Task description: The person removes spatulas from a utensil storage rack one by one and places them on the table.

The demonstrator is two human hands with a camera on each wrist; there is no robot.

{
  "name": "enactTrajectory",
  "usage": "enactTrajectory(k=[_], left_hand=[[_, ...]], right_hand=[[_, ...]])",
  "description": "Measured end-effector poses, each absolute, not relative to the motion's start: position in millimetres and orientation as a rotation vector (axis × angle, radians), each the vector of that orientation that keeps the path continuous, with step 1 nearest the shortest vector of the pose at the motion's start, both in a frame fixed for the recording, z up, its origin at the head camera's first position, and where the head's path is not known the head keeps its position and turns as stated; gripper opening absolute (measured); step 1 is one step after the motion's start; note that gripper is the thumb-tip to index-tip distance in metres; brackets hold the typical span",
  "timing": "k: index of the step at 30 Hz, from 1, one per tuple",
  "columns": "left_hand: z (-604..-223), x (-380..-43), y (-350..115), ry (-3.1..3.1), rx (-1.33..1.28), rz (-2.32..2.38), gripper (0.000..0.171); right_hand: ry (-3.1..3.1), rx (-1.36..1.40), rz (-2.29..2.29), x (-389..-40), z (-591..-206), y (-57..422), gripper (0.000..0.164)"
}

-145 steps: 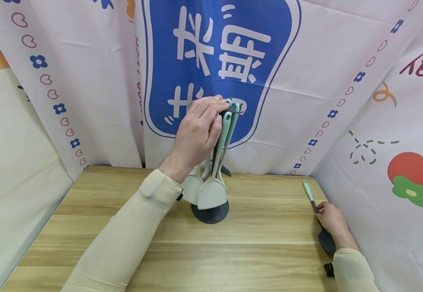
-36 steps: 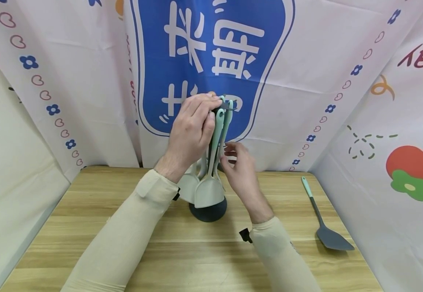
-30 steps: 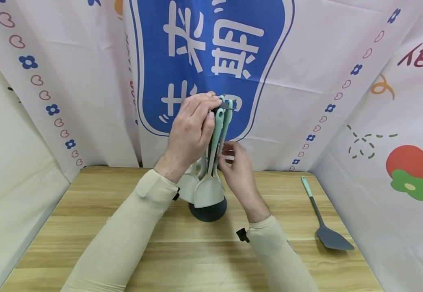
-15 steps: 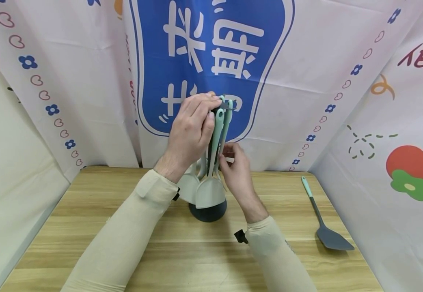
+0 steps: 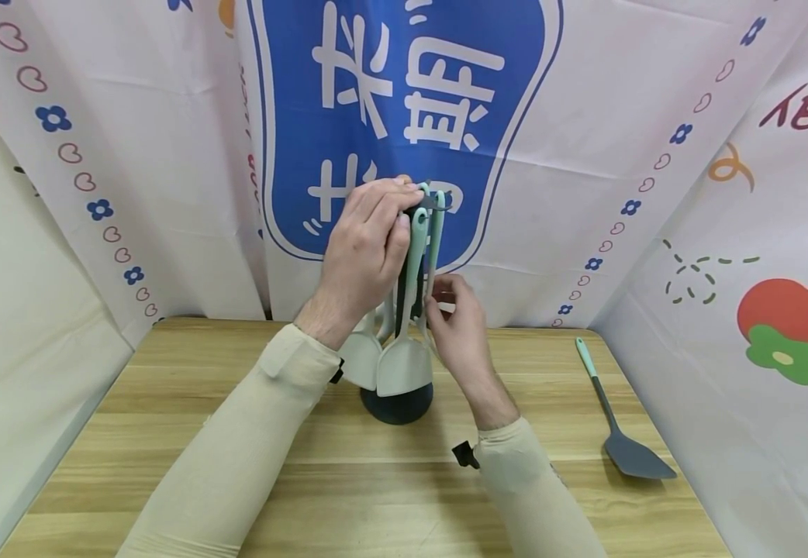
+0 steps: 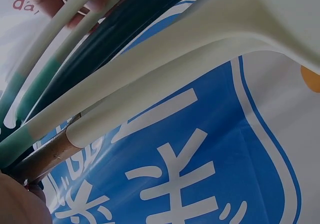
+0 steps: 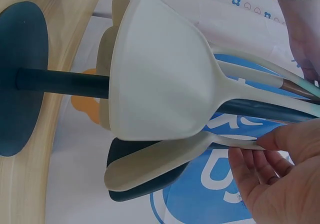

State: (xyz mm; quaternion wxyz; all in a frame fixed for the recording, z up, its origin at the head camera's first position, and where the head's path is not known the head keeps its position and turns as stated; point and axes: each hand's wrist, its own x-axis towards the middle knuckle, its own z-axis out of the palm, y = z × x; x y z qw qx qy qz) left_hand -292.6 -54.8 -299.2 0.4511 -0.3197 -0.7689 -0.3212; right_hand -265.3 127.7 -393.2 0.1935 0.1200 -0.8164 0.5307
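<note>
A dark utensil stand with a round base (image 5: 398,411) stands near the table's back edge, hung with several cream utensils with mint handle ends. My left hand (image 5: 362,252) grips its top, fingers curled over it. In front hangs a cream spatula (image 5: 404,368), broad in the right wrist view. My right hand (image 5: 461,329) pinches the thin neck of a cream utensil (image 7: 160,164) on the stand's right side; its head is seen edge-on, so its exact kind is unclear. Behind that head a dark utensil head (image 7: 150,191) shows partly.
A dark grey spatula (image 5: 634,453) with a mint handle lies on the wooden table (image 5: 292,496) near its right edge. Printed cloth (image 5: 188,155) hangs close behind the stand and along both sides.
My right hand has let go of the grey spatula at the right and come to the stand, where it now pinches a hanging utensil. My left hand keeps its grip on the top.
</note>
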Motion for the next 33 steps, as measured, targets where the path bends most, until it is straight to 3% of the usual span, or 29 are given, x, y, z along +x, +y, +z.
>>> enactTrajectory(k=[33], left_hand=[[-300,-292,-55,-1.91,-0.789,-0.798,0.045]], right_hand=[[-2.319,0.297,1.39,-245,-384,154,0.031]])
